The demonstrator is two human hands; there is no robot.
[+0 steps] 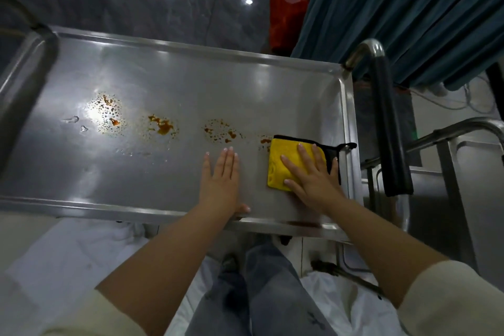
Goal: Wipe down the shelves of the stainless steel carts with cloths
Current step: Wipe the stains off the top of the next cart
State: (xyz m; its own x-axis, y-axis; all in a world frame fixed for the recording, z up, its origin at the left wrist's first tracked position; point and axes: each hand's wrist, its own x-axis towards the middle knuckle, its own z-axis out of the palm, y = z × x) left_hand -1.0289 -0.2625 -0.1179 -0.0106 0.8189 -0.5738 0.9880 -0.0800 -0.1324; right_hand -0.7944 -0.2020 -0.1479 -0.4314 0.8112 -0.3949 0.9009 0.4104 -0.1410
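Four orange stain patches [163,126] cross the cart shelf [169,76]; my flat right hand [311,172] presses the yellow cloth [289,161], flat left hand [222,180] beside it, red bag [286,13] upper right.

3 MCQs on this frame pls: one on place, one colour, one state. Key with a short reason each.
1. Where does the cloth lie on the cart shelf?
A. far left end
B. near the right end
C. hanging off the front rim

2. What colour is the cloth's top face?
A. yellow
B. white
C. green

3. What is the left hand doing?
A. gripping the cart handle
B. holding a second cloth
C. lying flat on the bare shelf

Key: 1 B, the cloth sits beside the right rim under the right hand. 2 A, yellow with black edging. 3 C, straight fingers rest on the steel.
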